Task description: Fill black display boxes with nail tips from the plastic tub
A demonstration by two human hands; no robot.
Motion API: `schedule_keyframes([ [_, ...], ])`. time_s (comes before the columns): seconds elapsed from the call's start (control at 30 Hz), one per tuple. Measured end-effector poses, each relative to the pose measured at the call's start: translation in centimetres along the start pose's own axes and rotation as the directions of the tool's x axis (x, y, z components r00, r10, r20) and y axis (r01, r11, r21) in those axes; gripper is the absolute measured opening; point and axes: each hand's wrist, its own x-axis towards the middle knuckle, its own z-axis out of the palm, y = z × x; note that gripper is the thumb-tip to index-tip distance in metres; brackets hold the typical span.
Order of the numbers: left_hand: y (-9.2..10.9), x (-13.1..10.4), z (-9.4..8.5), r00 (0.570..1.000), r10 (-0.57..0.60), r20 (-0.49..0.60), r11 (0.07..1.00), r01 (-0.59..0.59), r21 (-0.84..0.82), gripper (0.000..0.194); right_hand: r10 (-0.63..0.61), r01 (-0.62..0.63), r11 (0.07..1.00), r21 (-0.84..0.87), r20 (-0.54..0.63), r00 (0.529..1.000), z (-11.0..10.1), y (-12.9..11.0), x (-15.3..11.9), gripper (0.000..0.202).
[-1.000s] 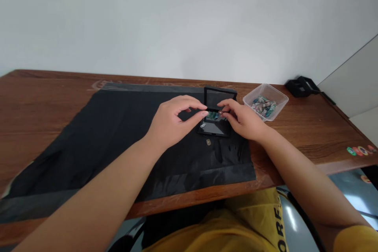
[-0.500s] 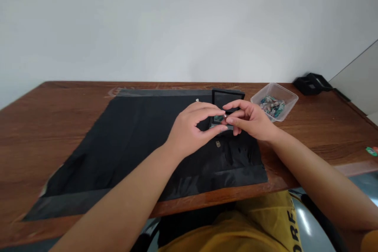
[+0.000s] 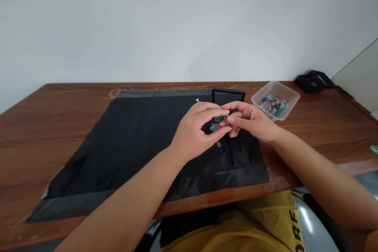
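Observation:
My left hand (image 3: 196, 128) and my right hand (image 3: 251, 121) meet over the right part of a black mat (image 3: 138, 138). Between their fingertips is a small shiny object (image 3: 227, 119), too small to name. Left thumb and fingers close on its two ends, and the right thumb and fingers pinch it from the side. Behind the hands stands an open black case (image 3: 227, 96) with a dark lid panel, its lower part partly hidden by my fingers. A small flat tag (image 3: 219, 144) lies on the mat just below the hands.
A clear plastic tub (image 3: 291, 104) with many small greenish wrapped pieces stands right of the case. Black trays (image 3: 314, 81) sit at the back right. A tiny white piece (image 3: 197, 100) lies near the mat's back edge. A green item (image 3: 374, 149) is at the table's right edge.
Both hands have shifted slightly, and the small object is turned more upright between the fingertips. The right fingers have closed in nearer to the left ones.

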Motion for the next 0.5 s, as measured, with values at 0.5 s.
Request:
schedule_keyframes([
  [0.5,-1.0,-0.2,1.2,0.986,-0.156,0.058,0.986,0.152,0.065,0.023,-0.306,0.124,0.861,-0.493,-0.308,0.901,-1.1,-1.8,-0.9,0.039],
])
